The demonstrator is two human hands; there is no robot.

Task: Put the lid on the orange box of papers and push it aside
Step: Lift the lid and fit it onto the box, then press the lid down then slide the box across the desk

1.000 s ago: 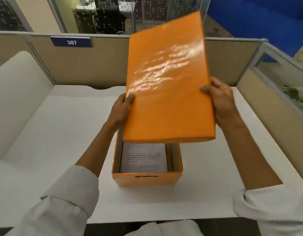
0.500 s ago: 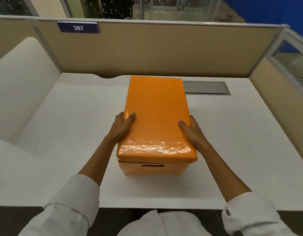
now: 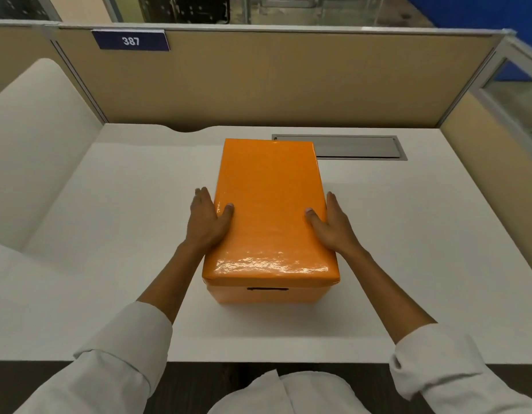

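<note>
A glossy orange lid (image 3: 269, 210) sits flat on the orange box (image 3: 266, 295), which stands mid-desk with its slot handle facing me. The papers inside are hidden by the lid. My left hand (image 3: 208, 219) presses against the lid's left edge, thumb on top and fingers down the side. On the opposite edge my right hand (image 3: 330, 225) mirrors it, thumb resting on the lid. Both hands clasp the lid between them.
The white desk (image 3: 109, 234) is walled by beige partitions at the back and right, with a tag reading 387 (image 3: 130, 40). A grey cable hatch (image 3: 357, 146) lies behind the box on the right. A white side surface (image 3: 28, 138) rises at the left.
The lid was held tilted up above the open box one second ago; it has come down and now covers the box fully. My hands slid forward slightly along its sides.
</note>
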